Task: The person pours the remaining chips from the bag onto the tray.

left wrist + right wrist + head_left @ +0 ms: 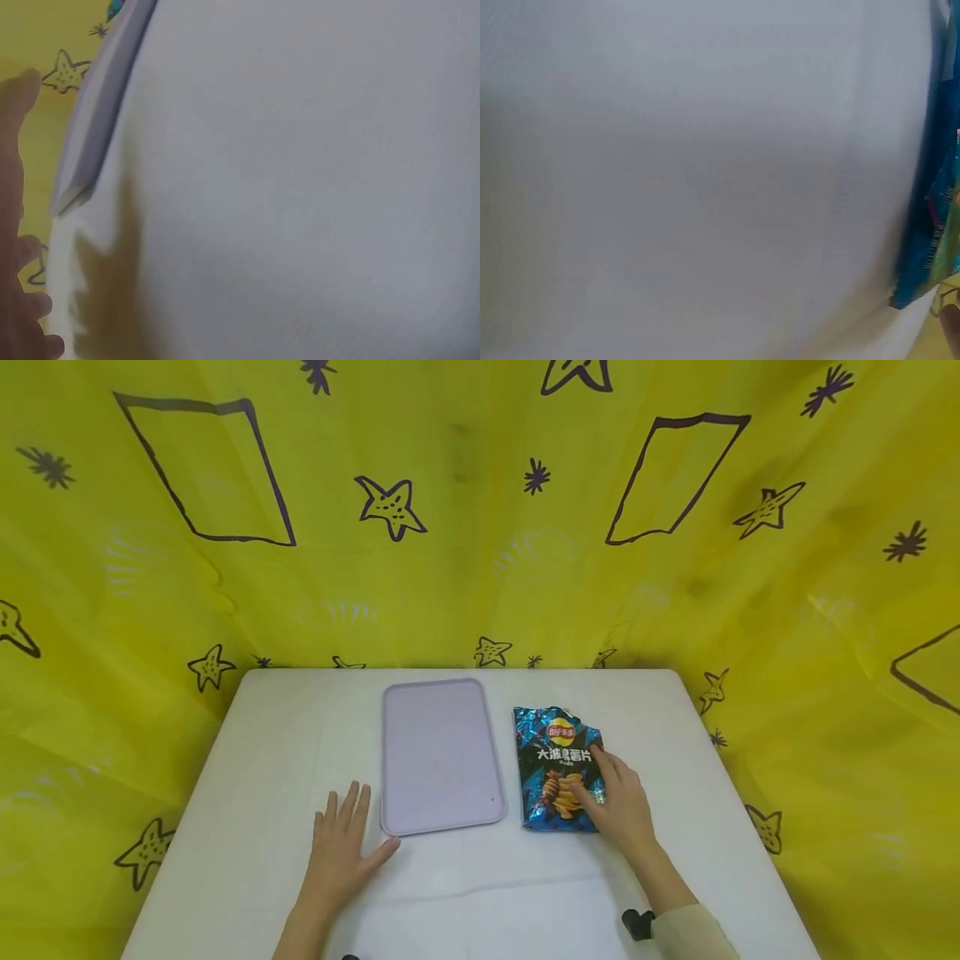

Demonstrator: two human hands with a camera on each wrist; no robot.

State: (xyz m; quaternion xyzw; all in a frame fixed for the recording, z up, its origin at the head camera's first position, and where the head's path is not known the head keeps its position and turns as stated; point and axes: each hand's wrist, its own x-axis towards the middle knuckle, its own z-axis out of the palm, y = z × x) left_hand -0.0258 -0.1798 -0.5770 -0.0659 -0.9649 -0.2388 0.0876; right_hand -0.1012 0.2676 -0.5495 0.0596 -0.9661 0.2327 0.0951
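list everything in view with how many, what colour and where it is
tray: 1, pale lilac, on the table, left of the bag
bag: 1, blue and black with a yellow and red logo, lying on the table, right of the tray
table: 1, white top, under the tray and bag
backdrop: 1, yellow with dark drawings, behind the table and at both sides
dark objects: 2, black, one by the sleeve, one at the head view's bottom edge; too little shows to name them
sleeve: 1, pale beige, on the right forearm
left hand: 1, bare, near the tray's lower left corner
right hand: 1, bare, fingers over the bag's right side
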